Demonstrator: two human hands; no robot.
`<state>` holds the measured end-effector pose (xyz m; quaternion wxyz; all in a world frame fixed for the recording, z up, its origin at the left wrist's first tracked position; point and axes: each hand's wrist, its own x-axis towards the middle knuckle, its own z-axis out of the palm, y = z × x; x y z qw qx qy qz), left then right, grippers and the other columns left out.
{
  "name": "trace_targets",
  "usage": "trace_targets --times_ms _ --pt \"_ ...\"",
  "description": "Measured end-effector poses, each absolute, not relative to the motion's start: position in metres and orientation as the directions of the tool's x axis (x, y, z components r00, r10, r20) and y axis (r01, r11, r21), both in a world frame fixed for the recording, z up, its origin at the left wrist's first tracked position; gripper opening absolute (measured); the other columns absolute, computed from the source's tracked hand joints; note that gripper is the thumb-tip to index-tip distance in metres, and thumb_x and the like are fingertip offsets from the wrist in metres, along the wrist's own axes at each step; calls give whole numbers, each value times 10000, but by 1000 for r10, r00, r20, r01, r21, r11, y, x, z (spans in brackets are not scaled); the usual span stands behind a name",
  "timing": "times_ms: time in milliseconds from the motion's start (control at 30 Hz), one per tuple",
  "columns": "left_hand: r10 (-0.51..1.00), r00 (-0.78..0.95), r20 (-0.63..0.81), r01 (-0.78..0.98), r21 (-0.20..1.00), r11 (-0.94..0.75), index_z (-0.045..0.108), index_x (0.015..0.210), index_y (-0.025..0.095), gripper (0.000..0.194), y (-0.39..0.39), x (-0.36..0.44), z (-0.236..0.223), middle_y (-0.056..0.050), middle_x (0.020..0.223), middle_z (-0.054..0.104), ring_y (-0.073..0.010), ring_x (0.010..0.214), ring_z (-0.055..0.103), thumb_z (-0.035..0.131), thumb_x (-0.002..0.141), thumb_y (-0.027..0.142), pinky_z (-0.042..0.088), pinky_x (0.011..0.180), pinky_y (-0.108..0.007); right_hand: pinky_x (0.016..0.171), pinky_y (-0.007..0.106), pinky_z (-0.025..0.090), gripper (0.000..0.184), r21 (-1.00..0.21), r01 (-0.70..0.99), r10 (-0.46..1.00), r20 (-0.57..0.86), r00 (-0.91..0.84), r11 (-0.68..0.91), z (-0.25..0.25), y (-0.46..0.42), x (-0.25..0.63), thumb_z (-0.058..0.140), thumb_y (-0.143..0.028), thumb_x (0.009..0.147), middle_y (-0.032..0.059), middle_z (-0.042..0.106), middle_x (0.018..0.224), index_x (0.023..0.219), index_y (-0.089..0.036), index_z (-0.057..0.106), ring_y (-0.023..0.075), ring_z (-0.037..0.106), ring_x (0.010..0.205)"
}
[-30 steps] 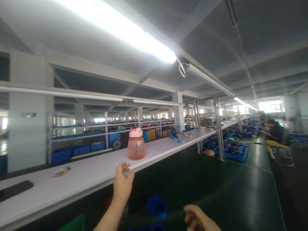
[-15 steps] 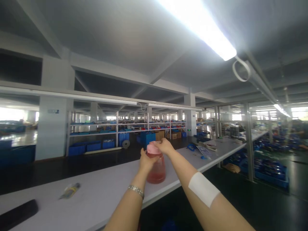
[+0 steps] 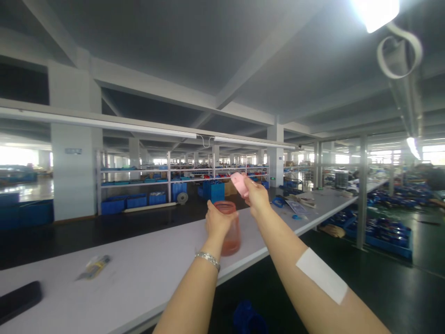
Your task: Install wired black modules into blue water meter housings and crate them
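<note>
A translucent pink jar stands upright on the white table with its round mouth uncovered. Around its upper side my left hand is closed, with the thumb across the near side. My right hand grips a pink lid, held tilted above and to the right of the jar, apart from it. The fingertips behind the lid are partly hidden.
The long white table runs from lower left to the right. On it lie a dark phone-like object, a small clear packet and some papers with blue items. Blue bins line shelves beyond. A metal post stands at right.
The lid has come off the jar and moved up and right in my right hand. My left hand stays on the jar. The view has shifted slightly.
</note>
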<state>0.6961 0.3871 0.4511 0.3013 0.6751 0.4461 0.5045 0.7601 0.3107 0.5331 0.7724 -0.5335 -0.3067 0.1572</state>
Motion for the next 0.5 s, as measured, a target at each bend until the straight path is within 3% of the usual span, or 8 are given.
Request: trace_targets --times_ms 167,300,400,500 --pt "907 63 416 349 842 -411 226 1279 126 1023 384 695 457 -189 1116 548 -319 1032 512 726 454 468 410 803 -360 676 252 480 483 -910 -174 597 94 797 376 494 241 773 335 -522 835 16 489 697 1232 -246 334 103 561 701" --pt "897 62 439 344 834 -432 248 1279 130 996 375 688 459 -178 1086 570 -313 1002 535 713 470 477 421 787 -353 798 306 468 501 -847 -397 676 -63 734 353 448 160 775 356 -539 807 40 531 903 1249 -312 293 151 570 848" --pt "888 68 455 327 830 -451 272 1274 147 956 359 678 460 -162 1081 577 -299 988 546 711 485 460 421 795 -347 879 349 437 570 -864 -410 649 -136 749 293 413 101 780 306 -549 800 51 458 1130 1299 -305 178 172 545 930" --pt "872 90 482 309 819 -484 281 1273 165 917 334 661 462 -134 1085 578 -274 1000 541 707 508 437 407 831 -335 897 359 436 691 -948 -273 598 -126 791 162 376 45 789 223 -630 747 62 425 1177 1333 -282 115 180 524 972"
